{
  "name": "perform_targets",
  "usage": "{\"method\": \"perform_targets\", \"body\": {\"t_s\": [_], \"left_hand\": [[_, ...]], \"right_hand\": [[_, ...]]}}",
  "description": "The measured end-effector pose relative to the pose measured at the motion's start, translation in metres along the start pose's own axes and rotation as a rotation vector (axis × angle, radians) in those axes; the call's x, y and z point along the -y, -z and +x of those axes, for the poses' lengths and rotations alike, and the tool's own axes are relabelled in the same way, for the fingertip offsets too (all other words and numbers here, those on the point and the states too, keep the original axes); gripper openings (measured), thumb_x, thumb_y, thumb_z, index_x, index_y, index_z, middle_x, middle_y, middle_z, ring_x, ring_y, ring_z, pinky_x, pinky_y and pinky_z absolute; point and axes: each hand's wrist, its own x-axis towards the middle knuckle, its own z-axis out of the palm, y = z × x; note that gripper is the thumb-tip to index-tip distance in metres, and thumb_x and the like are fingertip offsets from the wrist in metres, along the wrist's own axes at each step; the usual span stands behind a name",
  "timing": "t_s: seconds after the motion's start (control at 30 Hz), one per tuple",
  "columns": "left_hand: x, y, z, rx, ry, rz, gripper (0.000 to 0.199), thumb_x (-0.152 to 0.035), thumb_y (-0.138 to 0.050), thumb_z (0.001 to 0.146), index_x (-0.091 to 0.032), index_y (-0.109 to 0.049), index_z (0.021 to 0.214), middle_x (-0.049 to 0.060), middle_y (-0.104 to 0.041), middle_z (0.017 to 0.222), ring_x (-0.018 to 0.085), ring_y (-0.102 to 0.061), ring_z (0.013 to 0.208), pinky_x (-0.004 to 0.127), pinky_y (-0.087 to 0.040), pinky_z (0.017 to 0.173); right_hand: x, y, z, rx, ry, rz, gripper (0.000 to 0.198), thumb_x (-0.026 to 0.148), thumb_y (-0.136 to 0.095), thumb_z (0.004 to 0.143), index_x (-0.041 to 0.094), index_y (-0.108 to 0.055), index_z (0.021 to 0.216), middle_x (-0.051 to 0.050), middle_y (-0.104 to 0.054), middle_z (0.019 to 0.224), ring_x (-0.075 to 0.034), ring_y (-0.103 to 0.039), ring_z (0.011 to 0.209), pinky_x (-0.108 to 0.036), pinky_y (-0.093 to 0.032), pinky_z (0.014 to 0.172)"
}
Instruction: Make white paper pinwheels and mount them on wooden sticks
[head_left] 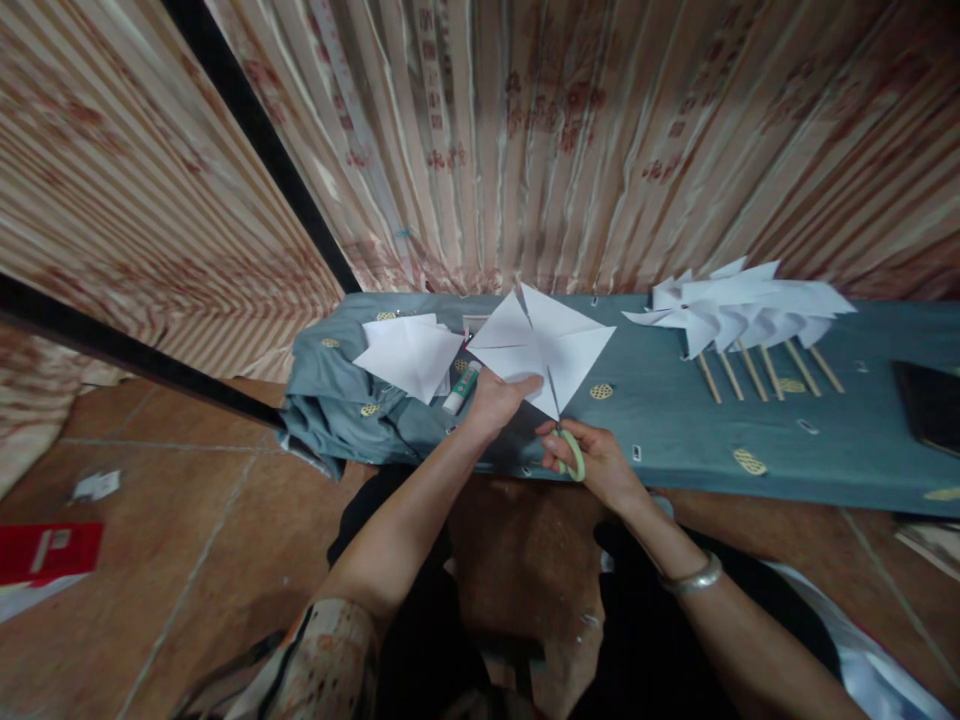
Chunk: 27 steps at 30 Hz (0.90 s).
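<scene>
Paper square (576,348), white, is held above the near edge of the table (675,440), set diamond-wise, one corner toward the person. The scissors (574,458) point away, long axis running from that corner toward its middle. The left hand (501,398) reaches forward, its grip closed on the sheet, thumb on top; the right hand's (596,458) grip encloses the green handles. The left fingers are hidden underneath; the blades' opening is hard to make out.

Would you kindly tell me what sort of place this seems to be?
Probably a room in a home, though the view does not settle it: printed curtains hang behind a low, cloth-covered surface, and the floor is tiled.
</scene>
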Motion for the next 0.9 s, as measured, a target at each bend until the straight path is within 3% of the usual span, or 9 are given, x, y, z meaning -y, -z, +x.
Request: {"method": "perform_targets", "body": {"t_s": [0.53, 0.9], "left_hand": [[-0.0006, -0.0018, -0.0031, 0.018, 0.018, -0.046, 0.033, -0.019, -0.080, 0.049, -0.015, -0.067, 0.079, 0.003, -0.070, 0.080, 0.016, -0.061, 0.071, 0.029, -0.049, 0.075], [-0.0012, -0.0032, -0.0070, 0.062, 0.039, -0.056, 0.034, -0.017, -0.079, 0.050, -0.015, -0.064, 0.080, 0.000, -0.067, 0.075, 0.013, -0.059, 0.067, 0.026, -0.048, 0.068]], "right_hand": [[0.0026, 0.0015, 0.0011, -0.030, -0.021, -0.001, 0.056, 0.068, -0.079, 0.056, 0.018, -0.067, 0.077, 0.000, -0.062, 0.058, -0.012, -0.055, 0.052, -0.028, -0.049, 0.051], [0.0036, 0.0032, 0.0015, -0.035, -0.028, -0.012, 0.061, 0.074, -0.075, 0.053, 0.017, -0.064, 0.072, -0.001, -0.063, 0.058, -0.011, -0.053, 0.051, -0.025, -0.044, 0.048]]}}
